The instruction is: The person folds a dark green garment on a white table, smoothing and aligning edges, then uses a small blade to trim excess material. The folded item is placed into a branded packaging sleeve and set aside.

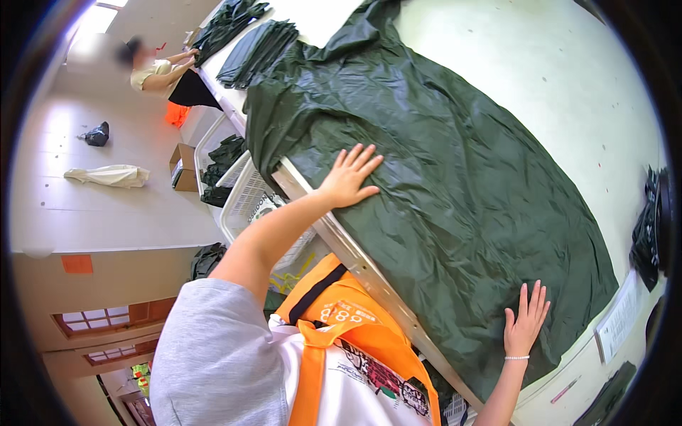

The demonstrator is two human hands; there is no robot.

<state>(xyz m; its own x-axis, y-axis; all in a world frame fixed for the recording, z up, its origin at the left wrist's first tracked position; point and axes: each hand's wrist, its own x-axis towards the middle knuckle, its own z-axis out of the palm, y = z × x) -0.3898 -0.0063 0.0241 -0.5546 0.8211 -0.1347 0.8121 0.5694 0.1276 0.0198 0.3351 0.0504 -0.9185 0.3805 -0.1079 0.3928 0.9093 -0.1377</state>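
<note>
A large dark green garment of thin, shiny, creased fabric (pixel 455 156) lies spread over the white table (pixel 590 106), with part of it draped over the near edge at the left. My left hand (pixel 349 176) rests flat on it near that edge, fingers spread. Farther right, my right hand (pixel 526 321), with a white beaded bracelet at the wrist, also lies palm down on the cloth with fingers extended. Neither hand grips anything. What lies beneath the fabric is hidden.
Folded dark green pieces (pixel 257 53) are stacked at the far left, where another person (pixel 160 74) handles dark fabric. White plastic baskets (pixel 245 188) stand below the table edge. A printed sheet (pixel 618 319), a pen (pixel 565 389) and a black bundle (pixel 646 231) are at the right.
</note>
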